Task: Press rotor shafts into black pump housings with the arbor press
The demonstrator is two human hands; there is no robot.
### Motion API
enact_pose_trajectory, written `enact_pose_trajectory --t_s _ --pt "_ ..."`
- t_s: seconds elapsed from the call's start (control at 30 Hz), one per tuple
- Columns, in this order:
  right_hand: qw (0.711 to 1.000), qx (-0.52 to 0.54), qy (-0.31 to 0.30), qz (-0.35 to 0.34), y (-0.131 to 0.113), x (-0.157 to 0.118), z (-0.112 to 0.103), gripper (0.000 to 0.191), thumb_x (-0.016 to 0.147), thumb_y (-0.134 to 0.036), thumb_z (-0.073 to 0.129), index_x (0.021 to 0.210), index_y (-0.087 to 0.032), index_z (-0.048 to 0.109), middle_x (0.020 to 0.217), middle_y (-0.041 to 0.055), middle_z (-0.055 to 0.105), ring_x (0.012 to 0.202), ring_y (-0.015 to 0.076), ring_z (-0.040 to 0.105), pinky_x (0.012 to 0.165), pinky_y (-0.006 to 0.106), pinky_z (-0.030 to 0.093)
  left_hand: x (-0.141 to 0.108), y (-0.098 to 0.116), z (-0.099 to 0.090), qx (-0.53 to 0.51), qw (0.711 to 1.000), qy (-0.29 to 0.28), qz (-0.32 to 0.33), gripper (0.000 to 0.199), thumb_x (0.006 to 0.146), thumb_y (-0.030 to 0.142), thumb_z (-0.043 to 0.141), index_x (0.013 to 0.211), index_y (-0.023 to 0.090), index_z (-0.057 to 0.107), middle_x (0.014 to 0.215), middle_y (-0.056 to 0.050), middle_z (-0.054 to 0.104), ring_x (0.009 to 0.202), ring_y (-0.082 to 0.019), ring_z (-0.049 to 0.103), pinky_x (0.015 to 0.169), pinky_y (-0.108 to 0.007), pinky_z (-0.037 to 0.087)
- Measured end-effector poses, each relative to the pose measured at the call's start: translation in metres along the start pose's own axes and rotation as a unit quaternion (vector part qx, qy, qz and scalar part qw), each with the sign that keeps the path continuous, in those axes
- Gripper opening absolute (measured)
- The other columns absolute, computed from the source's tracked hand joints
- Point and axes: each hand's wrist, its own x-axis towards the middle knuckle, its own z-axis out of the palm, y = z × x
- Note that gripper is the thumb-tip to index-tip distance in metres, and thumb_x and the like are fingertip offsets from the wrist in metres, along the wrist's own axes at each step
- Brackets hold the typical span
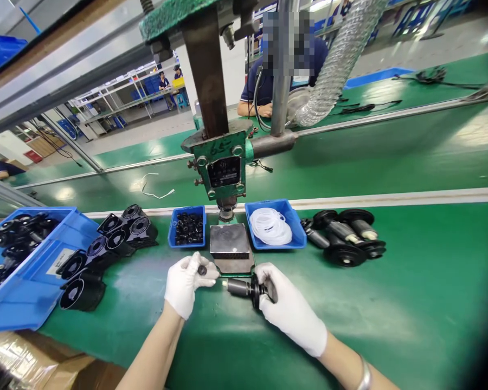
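Observation:
My left hand (186, 284), in a white glove, pinches a small round black cap (202, 270) between thumb and fingers. In my gloved right hand (287, 303) is a black motor part (241, 288) with a grey cylinder, a wide black disc and a pale tip at its left end. It lies sideways, the tip pointing at my left hand, a short gap between them. Just beyond both hands stands the metal block (229, 241) on the base of a green hand press (223, 168), under its ram.
A small blue bin (205, 227) holds black caps; another blue bin (299, 230) holds white rings (270, 226). More motor parts (345, 233) lie right. Black housings (117, 238) and a large blue crate (32, 303) are left. A co-worker (254, 89) sits across the bench.

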Motion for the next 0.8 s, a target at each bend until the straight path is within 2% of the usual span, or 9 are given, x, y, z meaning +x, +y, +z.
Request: enact_pose_trajectory --t_s 0.13,0.23,0.4,0.63,0.8 --pt "0.994 0.102 0.024 0.009 0.002 0.001 -0.001 0.025 0.061 -0.014 0.048 0.083 -0.023 0.041 0.08 -0.001 0.044 0.071 0.0161 0.046 0.066 0.029 0.044 -0.005 0.006 0.001 -0.048 0.997 0.025 -0.055 0.057 0.078 0.057 0.073 0.096 0.004 0.067 0.093 -0.019 0.074 0.083 -0.027 0.075 0.068 -0.029 0.064" --pt "0.989 0.144 0.033 0.006 -0.002 0.002 -0.004 0.023 0.063 -0.017 0.052 0.082 -0.023 0.041 0.082 -0.0006 0.046 0.072 0.0163 0.047 0.066 0.029 0.045 -0.013 0.007 0.002 -0.068 0.995 0.004 -0.077 0.062 0.08 0.057 0.071 0.107 0.001 0.066 0.106 -0.023 0.072 0.096 -0.032 0.073 0.079 -0.034 0.063" --pt "0.989 0.14 0.041 -0.001 -0.008 0.0 -0.004 0.022 0.065 -0.018 0.053 0.082 -0.023 0.041 0.083 0.0003 0.047 0.077 0.0174 0.049 0.07 0.029 0.046 -0.028 0.004 0.007 -0.038 0.996 -0.066 -0.045 0.056 0.071 0.049 0.082 0.108 0.009 0.07 0.109 -0.017 0.074 0.103 -0.032 0.07 0.092 -0.039 0.059" --pt "0.991 0.121 0.049 -0.005 0.0 -0.001 0.004 0.027 0.06 -0.012 0.049 0.083 -0.023 0.04 0.082 -0.0005 0.045 0.076 0.0164 0.047 0.072 0.029 0.045 -0.033 -0.002 0.01 0.004 0.995 -0.083 -0.046 0.054 0.07 0.047 0.083 0.108 0.011 0.072 0.118 -0.017 0.071 0.11 -0.031 0.067 0.094 -0.039 0.058" --pt "0.992 0.121 0.04 -0.001 0.004 -0.001 0.005 0.029 0.059 -0.011 0.046 0.085 -0.023 0.04 0.081 -0.0013 0.042 0.073 0.0155 0.044 0.07 0.029 0.043 -0.031 -0.007 0.009 0.049 0.994 -0.093 -0.041 0.048 0.067 0.038 0.086 0.107 0.015 0.073 0.121 -0.012 0.07 0.114 -0.028 0.065 0.097 -0.037 0.057"
